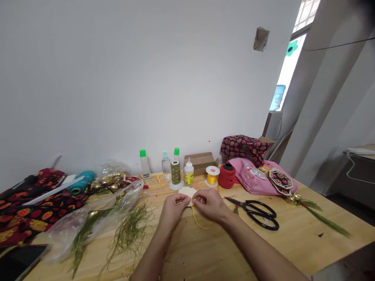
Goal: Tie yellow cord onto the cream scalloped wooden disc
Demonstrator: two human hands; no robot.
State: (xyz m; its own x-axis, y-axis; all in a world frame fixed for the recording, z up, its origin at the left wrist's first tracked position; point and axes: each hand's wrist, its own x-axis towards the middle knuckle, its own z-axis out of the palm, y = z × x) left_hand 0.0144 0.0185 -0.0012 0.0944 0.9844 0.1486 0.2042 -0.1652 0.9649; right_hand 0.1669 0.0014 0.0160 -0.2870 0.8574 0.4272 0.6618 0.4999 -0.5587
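Close together over the middle of the table, both hands work at a small cream piece with a scalloped edge [187, 191]. My left hand [175, 207] pinches its lower left edge between thumb and fingers. Opposite it, my right hand [212, 203] is closed in a pinch on a thin yellow cord [197, 223] at the piece's lower edge. The cord's free end curls down onto the wood. What lies right between the fingertips is partly hidden. Just behind stand an olive thread cone [175, 173], a glue bottle [189, 173] and a spool of yellow cord [212, 177].
Black-handled scissors [258, 212] lie right of my right hand. A red thread cone [227, 175], a pink bag [249, 179] and a tasselled ornament [281, 182] are farther right. Green threads [131, 226], plastic wrap [99, 214] and patterned fabric [32, 210] cover the left. Bottles [144, 164] stand along the wall.
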